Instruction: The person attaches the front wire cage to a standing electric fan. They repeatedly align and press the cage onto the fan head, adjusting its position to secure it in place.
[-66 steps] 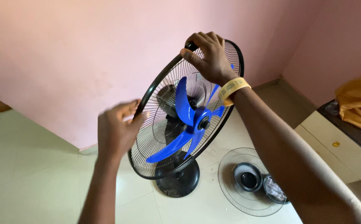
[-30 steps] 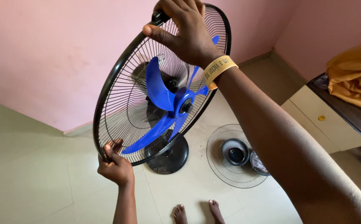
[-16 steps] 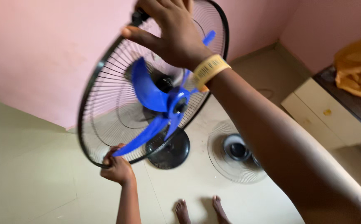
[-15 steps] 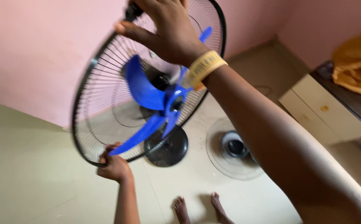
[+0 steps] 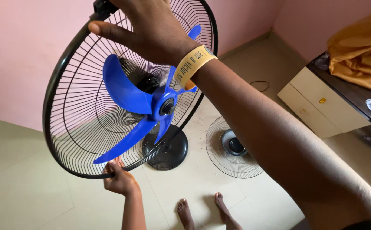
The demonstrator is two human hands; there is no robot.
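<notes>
Right hand (image 5: pixel 151 30) clamped on top rim of fan guard (image 5: pixel 72 127), fingertips cut off by frame edge. Left hand (image 5: pixel 119 179) grips bottom rim, fingers partly hidden. Blue blades (image 5: pixel 128 93) exposed; base (image 5: pixel 166 149) partly behind guard. Loose front grille (image 5: pixel 232 147) on floor.

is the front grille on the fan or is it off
Off. The blue blades are bare, backed only by the rear guard, and the front grille lies flat on the floor beside the fan base.
</notes>
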